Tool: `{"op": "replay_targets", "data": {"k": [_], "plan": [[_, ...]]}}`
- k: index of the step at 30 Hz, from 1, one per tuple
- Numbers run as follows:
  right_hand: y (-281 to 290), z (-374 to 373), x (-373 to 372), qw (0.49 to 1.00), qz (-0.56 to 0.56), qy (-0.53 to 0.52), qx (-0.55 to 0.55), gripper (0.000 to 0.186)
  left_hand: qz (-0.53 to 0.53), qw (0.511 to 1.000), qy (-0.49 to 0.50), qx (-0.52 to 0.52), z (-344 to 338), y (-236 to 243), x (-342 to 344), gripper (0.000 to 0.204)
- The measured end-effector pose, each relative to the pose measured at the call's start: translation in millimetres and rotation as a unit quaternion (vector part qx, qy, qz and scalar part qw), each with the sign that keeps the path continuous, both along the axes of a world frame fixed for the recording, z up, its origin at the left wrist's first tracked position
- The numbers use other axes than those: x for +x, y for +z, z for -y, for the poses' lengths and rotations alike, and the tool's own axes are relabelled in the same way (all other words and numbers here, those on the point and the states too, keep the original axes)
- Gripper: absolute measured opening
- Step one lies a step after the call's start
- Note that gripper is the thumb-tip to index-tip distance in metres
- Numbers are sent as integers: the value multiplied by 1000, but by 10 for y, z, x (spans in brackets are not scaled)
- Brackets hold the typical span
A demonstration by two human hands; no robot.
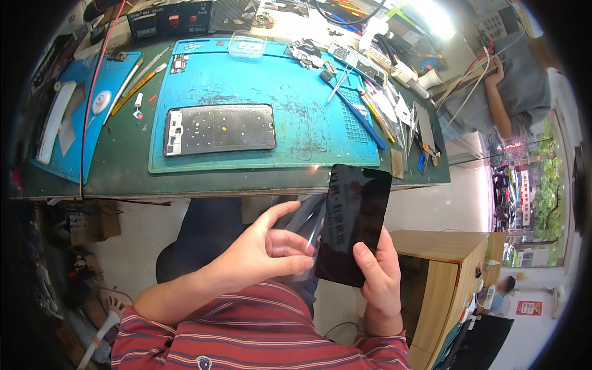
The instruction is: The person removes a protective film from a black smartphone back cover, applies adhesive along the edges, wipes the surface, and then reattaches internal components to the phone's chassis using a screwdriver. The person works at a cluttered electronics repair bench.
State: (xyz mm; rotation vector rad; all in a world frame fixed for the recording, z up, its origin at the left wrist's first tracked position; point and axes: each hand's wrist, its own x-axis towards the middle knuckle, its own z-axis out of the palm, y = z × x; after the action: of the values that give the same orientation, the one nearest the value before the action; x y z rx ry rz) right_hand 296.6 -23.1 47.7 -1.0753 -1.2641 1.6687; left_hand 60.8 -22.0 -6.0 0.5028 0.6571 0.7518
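Note:
My right hand [377,268] grips the lower right edge of a black, glossy phone screen [354,222], thumb on its front. The screen is tilted upright just off the bench's front edge. A clear plastic film [313,219] stands out from the screen's left side, and my left hand [271,243] has it between thumb and curled fingers, with the index finger stretched out. Whether the film still clings to the screen is hard to tell. On the blue mat [296,132] lies a phone frame [219,129], dark inside with a pale strip at its left end.
A clear plastic box [246,45] sits at the mat's back edge. Tweezers [339,83], a blue-handled tool [361,117] and several small tools crowd the right side. A second blue mat [105,117] lies left. Another person's arm [498,102] shows at far right, above a wooden cabinet [441,246].

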Motion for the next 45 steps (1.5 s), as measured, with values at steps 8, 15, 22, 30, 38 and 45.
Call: {"op": "replay_targets", "data": {"k": [8, 15, 22, 30, 38, 45], "plan": [[-85, 21, -12, 998, -24, -57, -14, 55, -20, 999, -14, 30, -2, 7, -36, 86], [-146, 3, -78, 992, -33, -114, -50, 53, -27, 998, -17, 45, -10, 13, -70, 82], [-137, -41, -50, 986, -61, -127, -90, 51, -16, 997, -12, 79, -2, 23, -58, 80], [-250, -47, -20, 977, -120, -146, -100, 50, 67, 997, 10, 22, 48, -27, 26, 75], [-315, 17, 60, 992, -103, -64, -40, 87, 9, 997, 18, 80, 112, 60, 27, 77], [-337, 89, 46, 998, -45, 7, 39, 109, -60, 984, 27, 168, 159, 101, -44, 77]]}}
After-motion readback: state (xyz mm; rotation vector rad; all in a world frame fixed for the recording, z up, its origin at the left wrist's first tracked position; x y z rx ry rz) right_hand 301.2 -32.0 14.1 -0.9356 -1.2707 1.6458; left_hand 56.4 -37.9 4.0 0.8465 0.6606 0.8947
